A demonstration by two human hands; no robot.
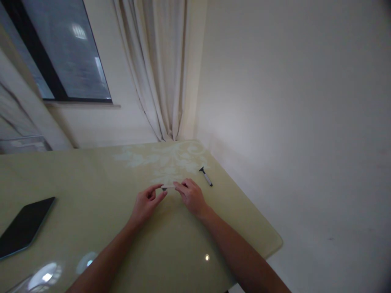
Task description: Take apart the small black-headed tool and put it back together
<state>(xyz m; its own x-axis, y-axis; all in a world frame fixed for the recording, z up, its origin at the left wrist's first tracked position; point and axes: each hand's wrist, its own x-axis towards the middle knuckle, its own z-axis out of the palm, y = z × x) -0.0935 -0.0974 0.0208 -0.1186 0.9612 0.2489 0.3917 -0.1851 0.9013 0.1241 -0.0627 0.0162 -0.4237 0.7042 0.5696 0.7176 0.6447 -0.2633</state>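
Between my two hands, above the middle of the table, is a small, thin, whitish object (169, 186) with a dark part at its left end. My left hand (147, 202) has its thumb and forefinger at that dark end, closed around it from above and below. The fingers of my right hand (192, 195) pinch the pale right end. Fine detail of the object is too small to make out. A razor-like tool (207, 178) with a grey handle and black head lies just beyond my right hand.
The glossy greenish table (250, 228) has a floral pattern near its far edge. A dark tablet (26, 226) lies at the left. A clear object (23, 285) shows at the bottom left corner. Curtains (165, 69) and a wall stand behind and to the right.
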